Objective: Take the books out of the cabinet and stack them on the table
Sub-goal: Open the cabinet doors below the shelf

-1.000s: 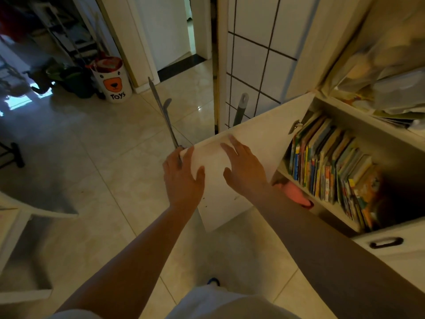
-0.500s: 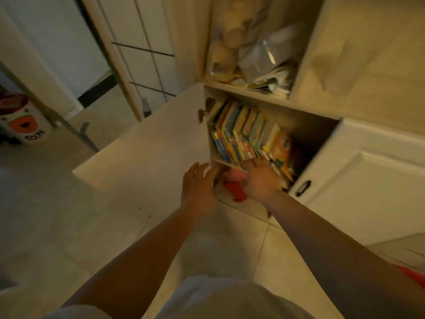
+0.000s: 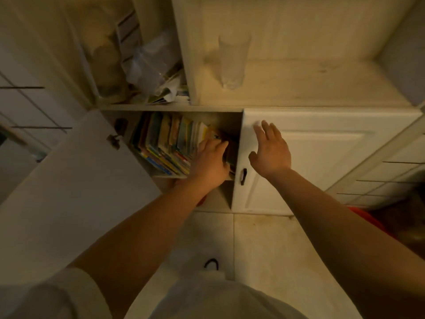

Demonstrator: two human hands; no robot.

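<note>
The cabinet (image 3: 230, 109) was seen from above, its left door (image 3: 76, 180) swung wide open and its right door (image 3: 322, 157) closed; in the open compartment a row of books (image 3: 165, 141) was stood on the shelf (image 3: 170, 176), spines out toward the person and leaning leftward, so that the long axes were tilted rather than upright; no book had yet been taken out, and no table was shown in the view. The left hand (image 3: 210, 162) was found to be the nearer of the two, reached into the compartment at the right end of the row; its fingers (image 3: 212, 143) were laid against the outermost books on that side, the row thus lying directly to the left of and under the fingertips; whether those fingers were curled round a book or merely pressed flat on the covers could not be told, since the tips were lost in shadow and blur. The right hand (image 3: 270, 150) was held apart from the books, spread flat against the closed right door beside its dark handle (image 3: 243, 176), fingers straight and separated, nothing gripped; a grasp of the rightmost books by the left hand was judged to be the coming move, the pull to be made outward toward the body along the shelf's depth.
</note>
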